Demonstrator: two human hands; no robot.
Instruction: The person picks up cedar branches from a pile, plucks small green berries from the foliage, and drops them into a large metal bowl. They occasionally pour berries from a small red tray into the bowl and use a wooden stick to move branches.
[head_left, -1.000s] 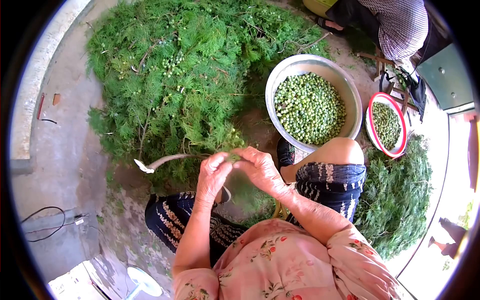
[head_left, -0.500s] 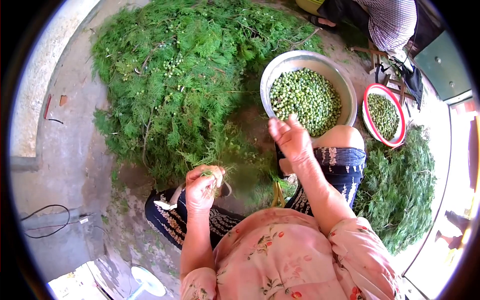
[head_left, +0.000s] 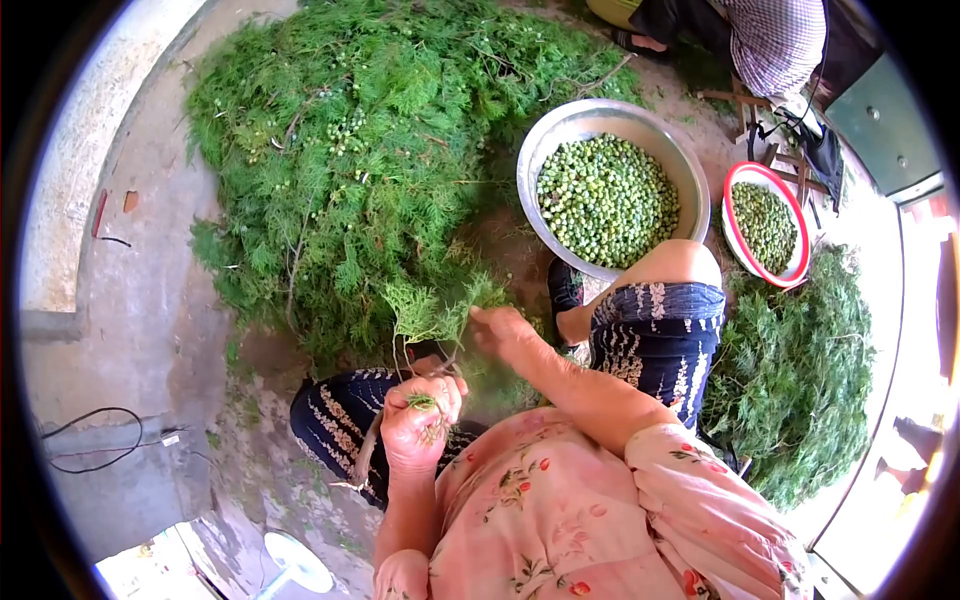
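My left hand (head_left: 424, 422), in front of my lap, is closed around the stems of a leafy conifer branch (head_left: 418, 312). The branch's green sprays fan out above the fist, and a cut woody end (head_left: 366, 452) sticks out below it. Beside the sprays is my right hand (head_left: 503, 335), fingers curled together at the foliage's right edge. Its fingertips are blurred, and what they pinch cannot be made out. Just beyond my knee stands a wide metal basin (head_left: 537, 143) holding many round green cones (head_left: 608, 195).
A large heap of cut conifer branches (head_left: 330, 170) covers the ground ahead. On the right are a red-rimmed basin (head_left: 730, 215) of smaller green pieces and another branch pile (head_left: 800, 370). A person in a checked shirt (head_left: 775, 45) sits at the back right near a wooden stool (head_left: 745, 110).
My right hand has moved from beside the metal basin down and left to the branch, its open fingers now curled. My left hand has shifted slightly toward me; more of the branch shows.
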